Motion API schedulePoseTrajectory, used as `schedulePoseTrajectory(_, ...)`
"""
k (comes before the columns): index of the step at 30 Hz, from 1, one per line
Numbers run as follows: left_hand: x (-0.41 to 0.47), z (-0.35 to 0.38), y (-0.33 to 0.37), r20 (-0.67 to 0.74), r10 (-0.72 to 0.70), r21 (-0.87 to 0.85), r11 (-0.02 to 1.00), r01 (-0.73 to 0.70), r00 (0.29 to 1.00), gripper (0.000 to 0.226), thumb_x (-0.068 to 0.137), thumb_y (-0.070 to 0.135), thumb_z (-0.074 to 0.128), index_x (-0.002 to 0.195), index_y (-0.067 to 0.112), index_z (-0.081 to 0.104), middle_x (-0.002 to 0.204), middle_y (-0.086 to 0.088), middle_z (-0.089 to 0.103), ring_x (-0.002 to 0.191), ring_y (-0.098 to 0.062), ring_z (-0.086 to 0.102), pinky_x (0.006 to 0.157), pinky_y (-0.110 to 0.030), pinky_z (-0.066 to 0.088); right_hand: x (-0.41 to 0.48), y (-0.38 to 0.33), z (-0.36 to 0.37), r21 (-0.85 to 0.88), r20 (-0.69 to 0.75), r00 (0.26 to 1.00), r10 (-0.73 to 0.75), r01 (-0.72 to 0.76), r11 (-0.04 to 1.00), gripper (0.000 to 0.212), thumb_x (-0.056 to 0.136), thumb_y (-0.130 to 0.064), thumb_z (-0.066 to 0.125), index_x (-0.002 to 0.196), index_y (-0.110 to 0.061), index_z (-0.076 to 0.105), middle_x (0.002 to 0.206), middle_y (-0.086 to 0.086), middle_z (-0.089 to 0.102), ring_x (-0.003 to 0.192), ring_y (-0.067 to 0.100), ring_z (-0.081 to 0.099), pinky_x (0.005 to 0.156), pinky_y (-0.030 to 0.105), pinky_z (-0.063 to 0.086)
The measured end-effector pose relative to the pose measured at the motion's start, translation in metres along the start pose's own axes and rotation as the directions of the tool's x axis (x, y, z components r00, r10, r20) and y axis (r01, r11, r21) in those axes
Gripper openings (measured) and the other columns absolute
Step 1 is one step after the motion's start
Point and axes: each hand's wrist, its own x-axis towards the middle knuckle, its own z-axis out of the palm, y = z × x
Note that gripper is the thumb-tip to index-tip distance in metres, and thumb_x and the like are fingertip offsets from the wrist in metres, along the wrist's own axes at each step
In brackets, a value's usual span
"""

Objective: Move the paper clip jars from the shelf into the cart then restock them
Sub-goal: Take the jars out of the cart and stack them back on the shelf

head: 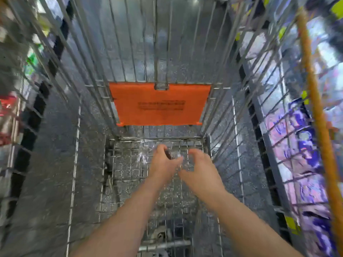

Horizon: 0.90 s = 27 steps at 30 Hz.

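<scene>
Head view: left hand (164, 161) and right hand (201, 170) curl inward above cart floor (128, 164); blurred clear jar (178, 158) seemingly between them, equally near; grip unreadable.

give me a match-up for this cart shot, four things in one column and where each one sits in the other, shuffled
Things
1. orange flap
2. left hand
3. right hand
4. purple packs

Places
a. outside the cart, beyond its right wall
b. on the cart's end wall, above the wire floor
c. low over the wire floor, on the left of the pair
d. low over the wire floor, on the right of the pair

Pairs: 1-b, 2-c, 3-d, 4-a
</scene>
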Motion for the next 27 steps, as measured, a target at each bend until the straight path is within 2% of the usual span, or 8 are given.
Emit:
schedulePoseTrajectory(9,-0.106,-0.090,0.122,0.048,0.073,-0.549,0.835,-0.034,0.996,0.062,0.045,0.065,0.067,0.089,0.023,0.060,0.086,-0.003,0.067,0.082,-0.022,0.063,0.072,-0.029,0.050,-0.077,-0.055,-0.089,0.227,-0.041,0.916,-0.399,0.398,0.889,0.079,0.074,-0.030,0.077,0.140,-0.036,0.032,0.129,-0.018,0.039,0.101,-0.012,0.043,0.076,-0.004,0.033)
schedulePoseTrajectory(11,-0.148,-0.108,0.137,0.103,0.137,-0.576,0.816,-0.054,0.985,0.051,0.055,0.064,0.069,0.088,0.027,0.063,0.094,-0.009,0.068,0.088,-0.027,0.064,0.072,-0.036,0.050,-0.107,-0.064,-0.108,0.259,-0.007,0.887,-0.463,0.449,0.855,0.082,0.070,-0.031,0.080,0.137,-0.040,0.033,0.129,-0.019,0.044,0.107,-0.007,0.049,0.084,0.002,0.037)
schedulePoseTrajectory(13,-0.195,-0.125,0.153,0.100,0.213,-0.599,0.793,-0.112,0.972,0.036,0.081,0.045,0.063,0.102,0.016,0.061,0.093,-0.007,0.065,0.081,-0.019,0.061,0.062,-0.024,0.047,-0.137,-0.070,-0.124,0.253,-0.023,0.854,-0.520,0.508,0.823,0.082,0.057,-0.042,0.082,0.125,-0.052,0.037,0.126,-0.020,0.051,0.112,0.001,0.052,0.091,0.016,0.041)
schedulePoseTrajectory(15,-0.241,-0.139,0.167,0.103,0.247,-0.603,0.786,-0.136,0.964,0.032,0.088,0.033,0.057,0.108,0.009,0.057,0.089,-0.003,0.062,0.077,-0.013,0.056,0.057,-0.021,0.043,-0.167,-0.074,-0.139,0.242,-0.056,0.805,-0.590,0.584,0.774,0.078,0.046,-0.051,0.081,0.111,-0.059,0.040,0.118,-0.024,0.053,0.108,-0.002,0.054,0.087,0.013,0.041)
schedulePoseTrajectory(18,-0.305,-0.159,0.179,0.090,0.291,-0.568,0.800,-0.191,0.952,0.050,0.069,0.051,0.066,0.103,0.016,0.059,0.092,-0.007,0.060,0.074,-0.017,0.054,0.056,-0.024,0.043,-0.219,-0.081,-0.159,0.208,-0.050,0.722,-0.690,0.684,0.700,0.073,0.053,-0.042,0.087,0.107,-0.055,0.041,0.115,-0.026,0.050,0.102,-0.011,0.049,0.078,0.005,0.037)
schedulePoseTrajectory(22,-0.392,-0.195,0.180,-0.040,0.332,-0.495,0.813,-0.308,0.942,0.012,0.086,0.033,0.060,0.096,0.026,0.062,0.092,-0.002,0.059,0.067,-0.008,0.058,0.059,-0.025,0.053,-0.290,-0.097,-0.182,0.212,-0.026,0.597,-0.802,0.787,0.579,0.068,0.062,-0.034,0.086,0.115,-0.042,0.044,0.113,-0.019,0.054,0.096,-0.012,0.053,0.073,0.003,0.041)
schedulePoseTrajectory(24,-0.435,-0.218,0.178,-0.140,0.382,-0.411,0.817,-0.405,0.913,0.015,0.092,0.021,0.054,0.104,0.028,0.058,0.099,0.005,0.062,0.077,-0.002,0.063,0.064,-0.022,0.053,-0.326,-0.112,-0.187,0.205,0.016,0.516,-0.857,0.837,0.508,0.073,0.061,-0.038,0.085,0.121,-0.040,0.043,0.111,-0.019,0.055,0.095,-0.014,0.054,0.074,0.004,0.041)
schedulePoseTrajectory(27,-0.504,-0.258,0.169,-0.278,0.464,-0.202,0.828,-0.523,0.841,0.030,0.087,0.029,0.063,0.113,0.036,0.051,0.123,0.009,0.057,0.113,-0.006,0.056,0.095,-0.029,0.048,-0.379,-0.138,-0.184,0.173,0.054,0.370,-0.927,0.911,0.374,0.082,0.052,-0.047,0.080,0.122,-0.048,0.038,0.111,-0.015,0.054,0.096,-0.001,0.057,0.078,0.010,0.044)
